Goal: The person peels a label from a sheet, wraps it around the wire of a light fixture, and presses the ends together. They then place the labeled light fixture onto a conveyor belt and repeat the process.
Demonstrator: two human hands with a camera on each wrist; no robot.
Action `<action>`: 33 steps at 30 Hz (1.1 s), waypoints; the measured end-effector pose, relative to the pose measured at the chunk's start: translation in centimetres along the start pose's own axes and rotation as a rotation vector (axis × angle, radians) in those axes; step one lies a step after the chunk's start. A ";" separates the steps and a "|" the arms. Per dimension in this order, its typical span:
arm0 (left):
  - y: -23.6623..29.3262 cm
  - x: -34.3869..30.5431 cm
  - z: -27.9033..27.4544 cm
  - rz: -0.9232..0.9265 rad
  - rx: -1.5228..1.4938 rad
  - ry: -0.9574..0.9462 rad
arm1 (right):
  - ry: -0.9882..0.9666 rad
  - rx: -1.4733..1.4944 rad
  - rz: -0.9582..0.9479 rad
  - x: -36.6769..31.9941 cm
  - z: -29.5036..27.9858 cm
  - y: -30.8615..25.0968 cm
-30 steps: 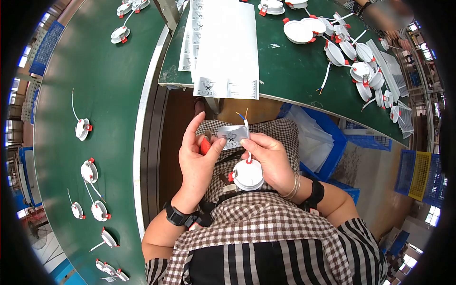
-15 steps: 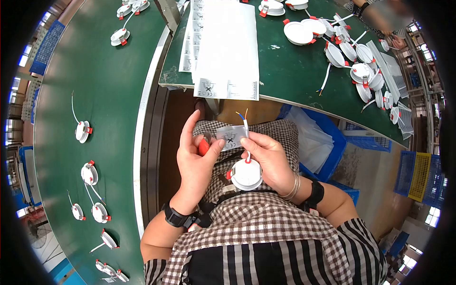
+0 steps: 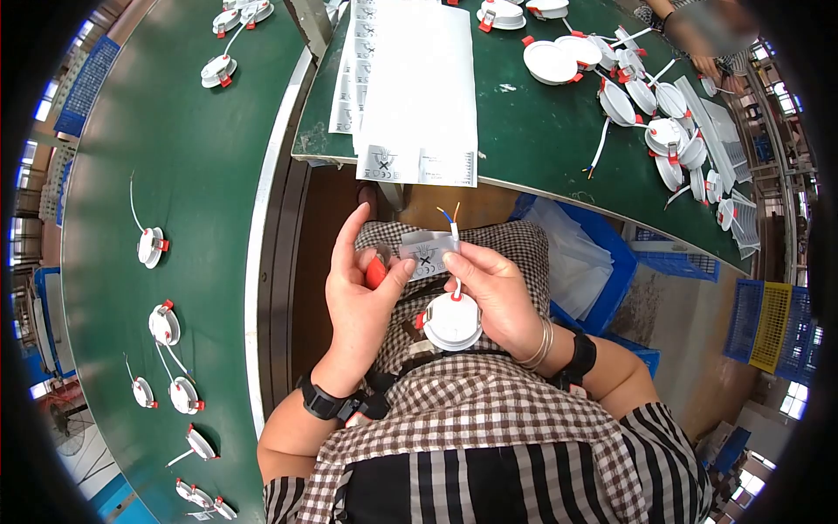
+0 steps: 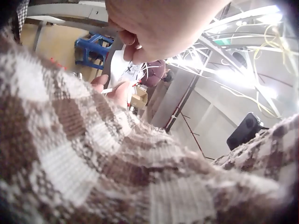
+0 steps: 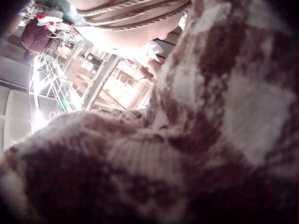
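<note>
In the head view, my left hand (image 3: 356,293) pinches the left end of a silver printed label (image 3: 425,255) between thumb and finger, and its index finger points up. A small red object (image 3: 375,272) sits within that hand, partly hidden by the fingers. My right hand (image 3: 499,293) pinches the label's other end against the white cable (image 3: 458,286) of a round white downlight (image 3: 451,323). Blue and brown wire ends (image 3: 450,213) stick up above the label. The downlight, with a red-tipped spring clip, hangs below the right fingers over the checked apron.
Several downlights (image 3: 152,248) lie on the green surface at left. Label sheets (image 3: 417,96) overhang the front edge of the green table, where more downlights (image 3: 618,103) are piled. A blue bin (image 3: 611,284) with plastic bags stands below. Another person's arm (image 3: 703,65) is at far right.
Both hands keep nearly the same pose on the label and cable, shifting only slightly. The downlights on the left green surface have moved a little toward me.
</note>
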State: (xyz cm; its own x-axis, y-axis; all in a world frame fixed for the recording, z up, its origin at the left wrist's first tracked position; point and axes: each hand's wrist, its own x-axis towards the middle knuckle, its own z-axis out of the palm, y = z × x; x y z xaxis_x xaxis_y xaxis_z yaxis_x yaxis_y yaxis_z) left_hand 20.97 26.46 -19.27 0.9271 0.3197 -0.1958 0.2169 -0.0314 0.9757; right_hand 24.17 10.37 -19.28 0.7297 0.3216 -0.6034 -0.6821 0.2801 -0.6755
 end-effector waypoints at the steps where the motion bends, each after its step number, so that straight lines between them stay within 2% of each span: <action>1: 0.0 0.0 0.0 0.007 0.010 0.001 | -0.003 -0.011 -0.001 0.1 0.0 0.0; 33: -0.7 0.8 -0.4 -0.007 0.012 -0.013 | 0.008 0.032 0.030 0.6 0.2 0.2</action>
State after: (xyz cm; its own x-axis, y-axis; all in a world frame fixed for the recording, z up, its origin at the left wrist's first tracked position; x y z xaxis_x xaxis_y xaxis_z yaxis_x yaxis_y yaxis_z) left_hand 21.46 27.11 -20.11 0.9293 0.3080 -0.2037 0.2269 -0.0410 0.9731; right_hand 24.47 10.84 -19.68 0.7093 0.3227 -0.6267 -0.7046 0.2990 -0.6435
